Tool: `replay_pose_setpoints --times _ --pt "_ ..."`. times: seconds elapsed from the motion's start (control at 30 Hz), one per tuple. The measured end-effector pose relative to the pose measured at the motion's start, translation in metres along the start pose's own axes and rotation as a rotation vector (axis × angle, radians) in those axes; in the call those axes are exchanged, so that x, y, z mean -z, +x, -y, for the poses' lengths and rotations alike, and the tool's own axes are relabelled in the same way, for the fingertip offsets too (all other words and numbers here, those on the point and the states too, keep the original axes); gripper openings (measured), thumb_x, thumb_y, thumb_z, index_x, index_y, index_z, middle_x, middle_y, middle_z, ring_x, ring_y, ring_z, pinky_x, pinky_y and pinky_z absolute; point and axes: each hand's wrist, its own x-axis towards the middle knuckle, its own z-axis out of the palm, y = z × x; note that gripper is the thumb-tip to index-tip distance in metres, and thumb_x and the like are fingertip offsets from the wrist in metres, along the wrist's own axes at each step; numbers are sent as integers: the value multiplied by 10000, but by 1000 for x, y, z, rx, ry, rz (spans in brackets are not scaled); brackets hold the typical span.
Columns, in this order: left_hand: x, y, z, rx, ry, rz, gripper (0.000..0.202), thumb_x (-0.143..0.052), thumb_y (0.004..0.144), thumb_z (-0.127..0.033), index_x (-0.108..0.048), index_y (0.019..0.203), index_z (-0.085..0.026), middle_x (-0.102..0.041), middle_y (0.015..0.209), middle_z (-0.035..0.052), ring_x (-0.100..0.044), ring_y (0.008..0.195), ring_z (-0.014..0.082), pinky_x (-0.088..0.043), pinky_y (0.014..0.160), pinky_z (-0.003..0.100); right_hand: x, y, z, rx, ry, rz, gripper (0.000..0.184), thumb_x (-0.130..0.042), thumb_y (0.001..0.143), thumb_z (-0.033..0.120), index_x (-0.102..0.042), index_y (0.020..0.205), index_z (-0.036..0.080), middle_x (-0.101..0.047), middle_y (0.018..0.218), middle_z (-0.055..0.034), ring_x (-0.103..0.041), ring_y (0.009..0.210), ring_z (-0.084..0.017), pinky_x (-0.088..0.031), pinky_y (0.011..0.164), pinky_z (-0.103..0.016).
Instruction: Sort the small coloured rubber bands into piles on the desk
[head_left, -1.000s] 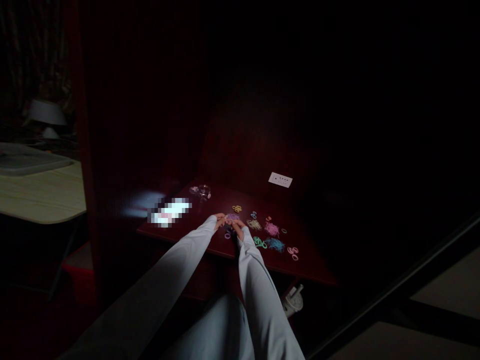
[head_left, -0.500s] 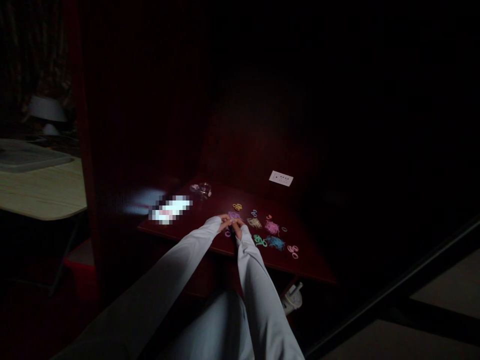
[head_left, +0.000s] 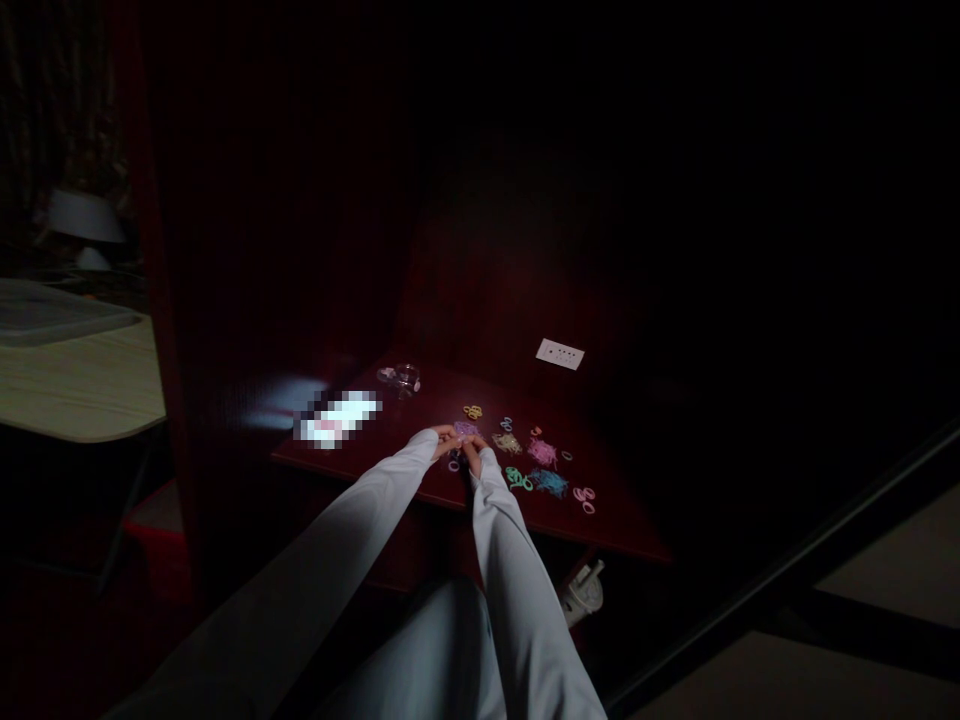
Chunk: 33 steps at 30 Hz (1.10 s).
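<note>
Small coloured elastic bands lie in heaps on a dark red desk (head_left: 622, 525). Both my hands meet over a purple heap (head_left: 466, 428) near the desk's middle. My left hand (head_left: 444, 441) and my right hand (head_left: 473, 454) have their fingers pinched close together there; what they pinch is too small and dim to name. Just right of the hands lie a yellowish heap (head_left: 508, 442), a pink heap (head_left: 542, 453), a green heap (head_left: 518, 480) and a blue heap (head_left: 551, 484). Both arms wear pale long sleeves.
A bright blurred rectangle (head_left: 337, 418) lies at the desk's left. A small clear glass object (head_left: 403, 377) stands behind it. A white socket plate (head_left: 559, 354) is on the back panel. A light wooden table (head_left: 75, 385) with a lamp (head_left: 81, 225) is far left. The room is very dark.
My hands have stayed together at the purple heap, drawing very slightly nearer to me. The camera has shifted a little.
</note>
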Motion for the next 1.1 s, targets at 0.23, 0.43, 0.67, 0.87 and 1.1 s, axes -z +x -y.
replay_pose_setpoints --times 0.23,0.43,0.67,0.87,1.1 --pt "5 -1 -2 -3 -6 23 263 -732 783 -317 -575 622 -180 -588 548 -24 -481 529 103 -359 547 227 0 3 -6 1 6 -19 435 -631 777 662 -545 646 257 -649 617 -6 -603 670 -196 -513 713 -326" --pt "4 -1 -1 -8 -5 7 321 -747 760 -414 -567 617 -190 -575 517 -34 -480 508 102 -355 527 223 -1 4 -6 -8 -2 -23 437 -621 752 682 -561 667 257 -667 645 -22 -607 675 -201 -522 746 -345" --pt "5 -2 -9 38 -18 -19 246 -694 804 -315 -572 633 -189 -529 504 -39 -466 509 106 -365 532 226 -1 -5 -3 -3 -36 -76 435 -604 819 666 -607 716 244 -690 715 -28 -596 689 -195 -521 711 -328" --pt "3 -3 -11 55 -16 -38 211 -671 828 -220 -570 648 -177 -535 534 -37 -480 529 110 -368 564 232 -1 -7 -2 -7 -67 -103 401 -643 811 633 -612 715 245 -664 682 -5 -570 667 -182 -501 689 -310" --pt "2 -3 -9 44 -36 -65 253 -676 835 -238 -551 624 -179 -502 504 -38 -461 516 117 -348 557 243 0 -3 1 -26 -79 -92 411 -646 805 645 -706 768 240 -741 769 -39 -652 771 -216 -540 777 -345"
